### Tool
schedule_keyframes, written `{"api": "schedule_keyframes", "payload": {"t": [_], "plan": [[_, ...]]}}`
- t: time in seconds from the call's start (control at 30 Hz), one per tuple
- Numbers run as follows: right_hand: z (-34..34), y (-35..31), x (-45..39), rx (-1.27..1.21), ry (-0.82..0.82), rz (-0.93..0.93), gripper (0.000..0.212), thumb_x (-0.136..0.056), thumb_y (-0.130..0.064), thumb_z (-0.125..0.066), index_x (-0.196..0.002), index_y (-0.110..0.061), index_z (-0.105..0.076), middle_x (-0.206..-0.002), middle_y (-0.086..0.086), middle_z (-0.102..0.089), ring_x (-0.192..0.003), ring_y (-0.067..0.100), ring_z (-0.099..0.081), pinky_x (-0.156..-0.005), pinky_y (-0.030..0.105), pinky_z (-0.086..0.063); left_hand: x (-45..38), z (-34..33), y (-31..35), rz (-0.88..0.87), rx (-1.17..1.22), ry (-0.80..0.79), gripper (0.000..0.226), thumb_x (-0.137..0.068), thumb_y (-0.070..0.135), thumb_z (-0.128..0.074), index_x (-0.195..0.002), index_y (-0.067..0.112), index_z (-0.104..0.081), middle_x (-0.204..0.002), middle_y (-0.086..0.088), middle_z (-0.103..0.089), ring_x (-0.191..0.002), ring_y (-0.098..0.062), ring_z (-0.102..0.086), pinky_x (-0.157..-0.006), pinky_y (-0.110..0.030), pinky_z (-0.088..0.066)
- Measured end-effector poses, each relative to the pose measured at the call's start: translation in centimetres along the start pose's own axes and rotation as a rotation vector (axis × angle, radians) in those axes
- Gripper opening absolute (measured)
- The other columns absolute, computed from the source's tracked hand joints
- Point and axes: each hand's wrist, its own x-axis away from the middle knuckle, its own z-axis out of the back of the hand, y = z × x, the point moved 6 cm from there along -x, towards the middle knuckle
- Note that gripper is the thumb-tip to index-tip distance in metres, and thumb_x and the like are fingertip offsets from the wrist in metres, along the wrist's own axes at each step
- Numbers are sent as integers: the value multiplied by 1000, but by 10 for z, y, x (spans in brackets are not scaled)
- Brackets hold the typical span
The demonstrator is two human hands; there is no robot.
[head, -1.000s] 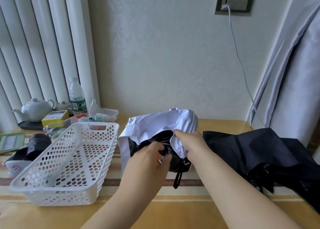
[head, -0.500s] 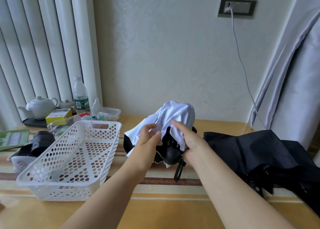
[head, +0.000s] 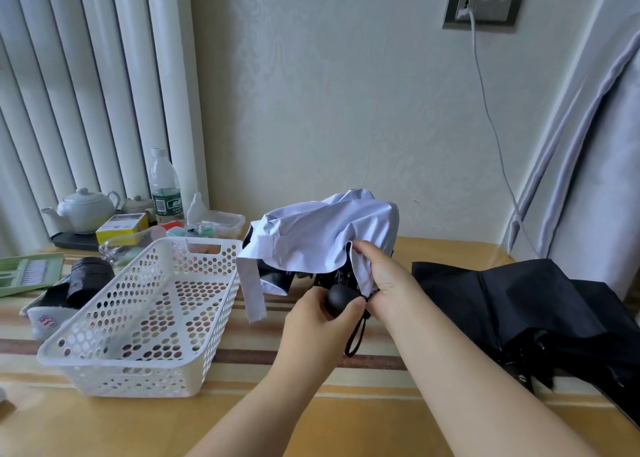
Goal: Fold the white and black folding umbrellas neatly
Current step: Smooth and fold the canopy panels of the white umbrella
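Both hands work: my left hand (head: 320,321) has shifted from canopy to cup the white fabric folding umbrella's (head: 322,238) round black handle (head: 341,300); right hand (head: 384,276) fingers pinch a pleat.

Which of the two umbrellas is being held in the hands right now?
The white umbrella: both hands grip it at its black handle. The black umbrella lies untouched on the table, right.
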Motion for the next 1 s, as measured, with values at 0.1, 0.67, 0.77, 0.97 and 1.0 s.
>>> {"api": "schedule_keyframes", "payload": {"t": [0.1,0.67,0.77,0.97,1.0], "plan": [[4,-4,-2,-11,6,14,39,-78,-29,-75,-110,-8,-69,-100,14,-73,-85,30,-71,-66,35,-56,2,5,-3,15,14,2,26,-77,34,-67,-72,10,-57,-55,8,-49,-54,-8,-46,-53,-19,-38],[9,-7,-6,4,-39,-72,52,-75,-50,-72,-114,-15,-70,-118,11,-68,-109,30,-65,-100,48,-46,-13,12,11,53,423,-100,27,-99,25,-43,-77,33,-57,-76,22,-59,-79,1,-53,-75,-13,-40],[9,-4,-5,-35,-52,-80,46,-81,-50,-67,-109,-14,-71,-112,14,-70,-105,33,-66,-100,50,-46,-12,14,7,37,444,-9,24,-98,19,-44,-85,36,-56,-87,22,-63,-87,4,-56,-80,-16,-44],[10,-3,1,-83,-66,-72,41,-85,-47,-64,-108,-14,-70,-108,13,-71,-103,32,-67,-98,48,-48,-3,26,18,-155,307,92,49,-95,6,-42,-117,49,-37,-96,37,-52,-99,22,-49,-84,-5,-40],[9,-4,2,-93,-64,-70,42,-85,-47,-65,-110,-14,-69,-109,13,-71,-103,33,-66,-99,48,-47,-2,24,19,-140,275,77,45,-96,7,-42,-114,48,-38,-90,39,-51,-90,29,-46,-75,2,-36]]}}
